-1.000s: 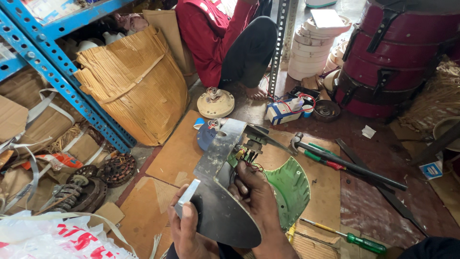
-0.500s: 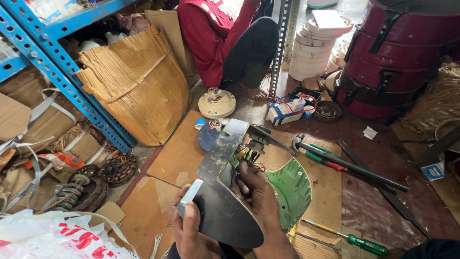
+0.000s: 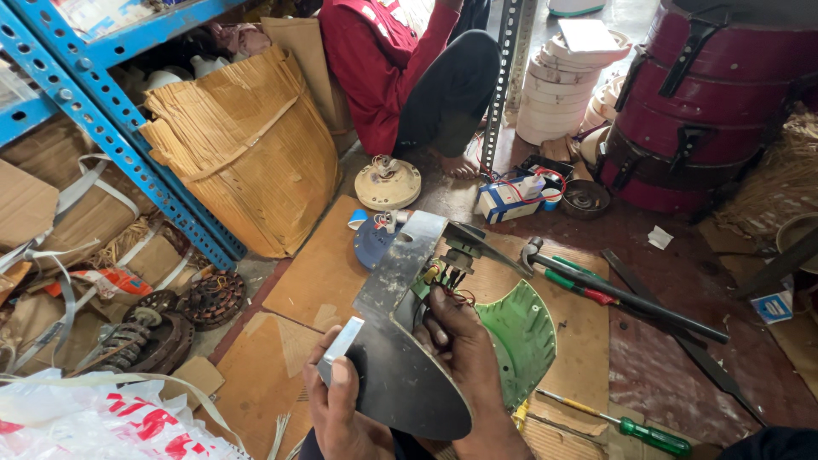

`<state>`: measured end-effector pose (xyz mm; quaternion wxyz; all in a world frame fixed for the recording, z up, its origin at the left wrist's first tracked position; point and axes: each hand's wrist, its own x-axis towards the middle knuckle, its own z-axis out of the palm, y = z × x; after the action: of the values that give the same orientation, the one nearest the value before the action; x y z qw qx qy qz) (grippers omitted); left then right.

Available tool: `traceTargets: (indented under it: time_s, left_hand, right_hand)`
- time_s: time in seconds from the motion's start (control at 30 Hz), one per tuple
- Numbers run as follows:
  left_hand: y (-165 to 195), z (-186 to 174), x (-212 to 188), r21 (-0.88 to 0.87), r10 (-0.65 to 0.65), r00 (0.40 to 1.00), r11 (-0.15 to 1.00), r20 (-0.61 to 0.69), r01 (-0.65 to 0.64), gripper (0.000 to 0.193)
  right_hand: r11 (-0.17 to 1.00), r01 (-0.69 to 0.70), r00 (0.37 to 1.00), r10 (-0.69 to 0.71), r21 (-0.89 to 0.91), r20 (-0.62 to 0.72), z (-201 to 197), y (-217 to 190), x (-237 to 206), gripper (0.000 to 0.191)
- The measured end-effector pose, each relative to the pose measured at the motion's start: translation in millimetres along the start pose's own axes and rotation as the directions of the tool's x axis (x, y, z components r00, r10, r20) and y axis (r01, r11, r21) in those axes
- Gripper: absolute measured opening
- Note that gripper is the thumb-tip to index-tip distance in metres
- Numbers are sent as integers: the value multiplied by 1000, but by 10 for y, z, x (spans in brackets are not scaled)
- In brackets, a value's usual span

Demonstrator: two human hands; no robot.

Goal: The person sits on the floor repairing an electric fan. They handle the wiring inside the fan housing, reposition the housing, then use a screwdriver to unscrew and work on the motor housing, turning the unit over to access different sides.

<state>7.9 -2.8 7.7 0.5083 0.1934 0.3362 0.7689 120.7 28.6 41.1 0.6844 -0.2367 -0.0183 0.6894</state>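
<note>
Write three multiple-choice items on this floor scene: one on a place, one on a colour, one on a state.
1. Where does the green-handled screwdriver lie?
A. on the shelf
B. on the floor at lower right
C. in the red drum

2. What colour is the round perforated cover?
A. green
B. yellow
C. white

3. How is the dark metal blade held?
A. lying untouched
B. by one hand
C. by both hands

Answers: 1 B, it lies past the cardboard; 2 A, plainly green; 3 C, the left hand and right hand grip it.
</note>
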Motion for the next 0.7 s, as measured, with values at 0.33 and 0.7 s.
traceTargets:
  time_s: [0.33, 0.7]
  left_hand:
    - [2, 15, -8, -20, -7, 1000, 1000, -1, 7, 68]
    - [-89, -84, 32, -26, 33, 998, 999, 62, -31, 63]
  right_hand:
    - [999, 19, 1000, -19, -43, 1, -72, -9, 48, 29]
    - [985, 62, 998, -64, -164, -11, -3, -7, -9, 42]
